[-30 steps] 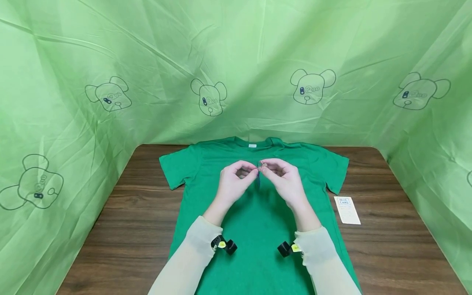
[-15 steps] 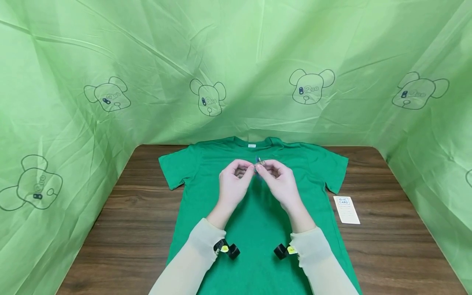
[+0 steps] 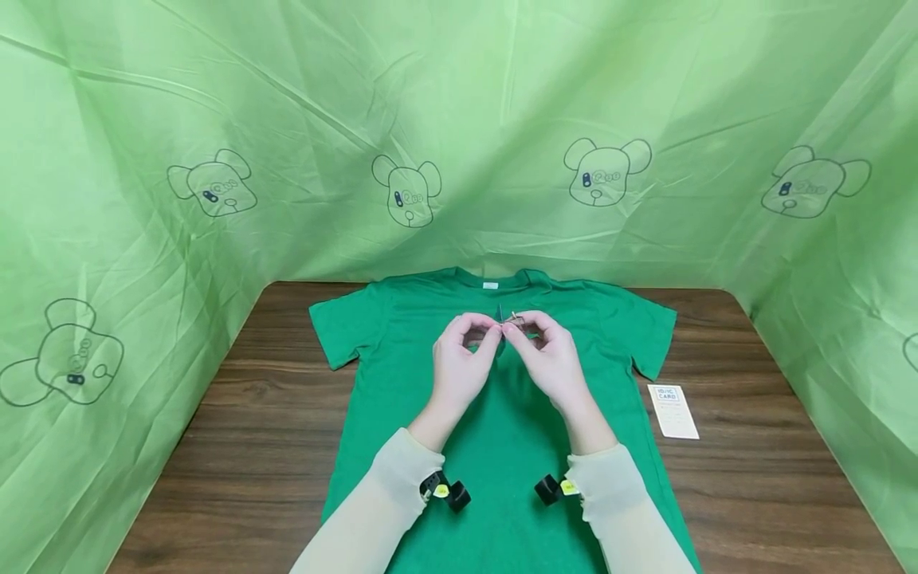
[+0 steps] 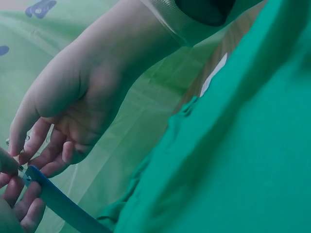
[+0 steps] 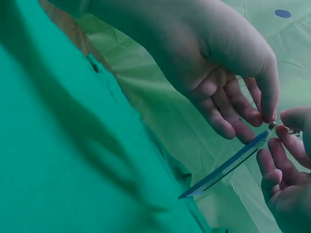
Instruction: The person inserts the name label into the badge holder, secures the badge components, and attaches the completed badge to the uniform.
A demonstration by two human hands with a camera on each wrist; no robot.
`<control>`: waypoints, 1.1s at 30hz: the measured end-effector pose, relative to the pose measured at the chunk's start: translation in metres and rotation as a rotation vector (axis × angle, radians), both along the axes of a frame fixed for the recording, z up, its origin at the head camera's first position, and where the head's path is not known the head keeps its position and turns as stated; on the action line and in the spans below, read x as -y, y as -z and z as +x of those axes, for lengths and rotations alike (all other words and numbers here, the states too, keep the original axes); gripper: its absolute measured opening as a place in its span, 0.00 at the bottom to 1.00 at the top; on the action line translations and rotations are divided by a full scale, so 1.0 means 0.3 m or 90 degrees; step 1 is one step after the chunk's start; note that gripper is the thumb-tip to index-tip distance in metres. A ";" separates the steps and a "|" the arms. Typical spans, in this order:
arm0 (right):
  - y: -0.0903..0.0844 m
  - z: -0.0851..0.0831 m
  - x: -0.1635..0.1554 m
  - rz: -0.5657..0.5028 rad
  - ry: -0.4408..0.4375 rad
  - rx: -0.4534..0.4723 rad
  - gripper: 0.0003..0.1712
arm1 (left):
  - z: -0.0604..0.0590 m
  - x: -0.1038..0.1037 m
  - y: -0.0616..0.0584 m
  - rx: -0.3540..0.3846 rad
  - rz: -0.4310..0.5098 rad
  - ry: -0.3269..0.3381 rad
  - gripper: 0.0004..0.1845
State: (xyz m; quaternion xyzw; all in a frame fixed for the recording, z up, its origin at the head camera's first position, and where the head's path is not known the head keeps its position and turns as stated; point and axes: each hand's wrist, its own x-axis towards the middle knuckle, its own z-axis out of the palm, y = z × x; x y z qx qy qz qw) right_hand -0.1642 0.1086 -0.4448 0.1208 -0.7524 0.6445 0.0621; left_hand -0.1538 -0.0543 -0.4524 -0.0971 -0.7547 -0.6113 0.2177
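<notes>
Head view: left hand (image 3: 462,363) and right hand (image 3: 548,359) raised together above the chest of a green T-shirt (image 3: 502,446) spread flat on a wooden table (image 3: 237,430). Fingertips of both hands meeting around a small metal clip (image 3: 512,319), with a blue strap (image 3: 500,312) showing as a short sliver just left of the pinch. Fingers of both hands curled, thumbs and forefingers narrowed to a pinch. White card (image 3: 672,410) flat on the table, well apart to the right of the grip, just beside the shirt's edge. Green printed cloth (image 3: 215,119) hung behind and on both sides.

Left wrist view: right hand (image 4: 82,102) above, fingers curled down to the upper end of the blue strap (image 4: 58,204). Left hand (image 4: 17,204) in the bottom corner, fingertips at the same end. Strap slanting down from the pinch toward the T-shirt (image 4: 243,160).

Right wrist view: right hand (image 5: 218,63) with thumb and forefinger pinching the metal clip (image 5: 272,125) at the strap's upper end. Left hand (image 5: 286,174) just below and right of the pinch, fingers curled, touching the blue strap (image 5: 228,165). Strap hanging slantwise below the grip, lower end near the T-shirt (image 5: 73,160).
</notes>
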 end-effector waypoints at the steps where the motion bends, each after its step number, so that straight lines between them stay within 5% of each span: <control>1: 0.000 0.001 0.000 -0.005 0.000 0.003 0.13 | 0.000 -0.001 0.002 -0.004 0.004 0.003 0.05; 14: 0.010 0.007 0.010 -0.074 0.002 -0.006 0.11 | 0.007 -0.006 -0.002 -0.014 0.034 -0.009 0.02; 33: 0.012 -0.002 0.018 -0.092 0.006 -0.001 0.11 | -0.001 -0.012 0.008 0.008 0.101 -0.007 0.05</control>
